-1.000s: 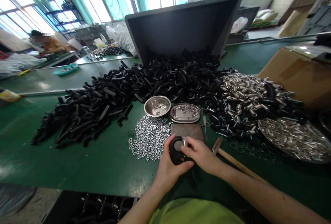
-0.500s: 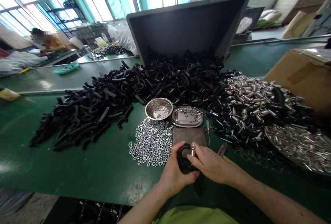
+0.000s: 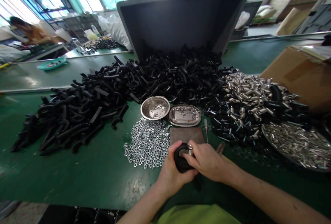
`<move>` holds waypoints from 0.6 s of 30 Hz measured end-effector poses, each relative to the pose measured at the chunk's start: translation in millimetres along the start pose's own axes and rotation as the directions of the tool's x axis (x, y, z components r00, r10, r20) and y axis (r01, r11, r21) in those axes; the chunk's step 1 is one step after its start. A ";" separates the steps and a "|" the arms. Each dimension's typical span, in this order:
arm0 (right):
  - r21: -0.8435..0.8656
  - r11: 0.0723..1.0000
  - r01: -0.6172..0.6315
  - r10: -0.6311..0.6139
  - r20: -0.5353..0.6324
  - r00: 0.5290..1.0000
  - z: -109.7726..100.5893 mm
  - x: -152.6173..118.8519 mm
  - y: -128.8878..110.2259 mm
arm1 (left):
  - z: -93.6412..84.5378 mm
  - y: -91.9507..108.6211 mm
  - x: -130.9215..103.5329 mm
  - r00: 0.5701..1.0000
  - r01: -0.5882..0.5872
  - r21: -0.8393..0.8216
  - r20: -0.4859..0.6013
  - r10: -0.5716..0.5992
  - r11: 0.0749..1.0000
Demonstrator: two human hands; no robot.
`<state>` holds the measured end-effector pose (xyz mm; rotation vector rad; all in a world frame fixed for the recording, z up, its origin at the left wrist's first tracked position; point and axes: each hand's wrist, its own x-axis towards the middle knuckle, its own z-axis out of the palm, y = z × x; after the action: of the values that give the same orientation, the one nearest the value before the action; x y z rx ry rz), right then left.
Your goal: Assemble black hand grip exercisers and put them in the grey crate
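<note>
My left hand is wrapped round a curved black plastic handle part, which it holds over the front of the bench. My right hand pinches a small metal spring at the open side of the curved part. Its fingertips hide part of the spring and of the black part. Just beyond both hands lies a flat brown-grey metal plate. To the left of the plate spreads a heap of small shiny nuts.
A round steel bowl and an oval tray stand behind the plate. Black parts pile up before a tipped grey bin. Springs, a pin tray and a cardboard box lie right. A co-worker sits far left.
The view has shifted slightly, so the bench things appear a little farther left. Both hands keep their hold on the curved part and the spring, with only small finger movement.
</note>
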<state>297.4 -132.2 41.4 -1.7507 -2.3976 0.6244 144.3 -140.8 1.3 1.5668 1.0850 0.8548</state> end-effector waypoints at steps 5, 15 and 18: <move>-0.129 0.972 0.195 -0.188 0.060 0.980 4.8 -3.9 4.9 | -2.2 -2.6 -4.9 0.998 -0.058 0.031 0.037 0.056 0.998; -0.100 0.994 0.039 -0.021 0.173 0.985 10.7 11.3 19.5 | -0.9 -10.2 13.4 0.973 0.121 0.066 0.190 -0.131 0.990; -0.137 0.991 -0.008 0.037 0.213 0.976 5.1 25.3 35.9 | -13.0 -18.0 31.8 0.985 0.024 0.189 0.161 -0.055 0.982</move>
<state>319.3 -100.9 19.0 -1.8526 -2.6246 0.7034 139.4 -105.0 -12.7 1.7328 1.0966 0.5969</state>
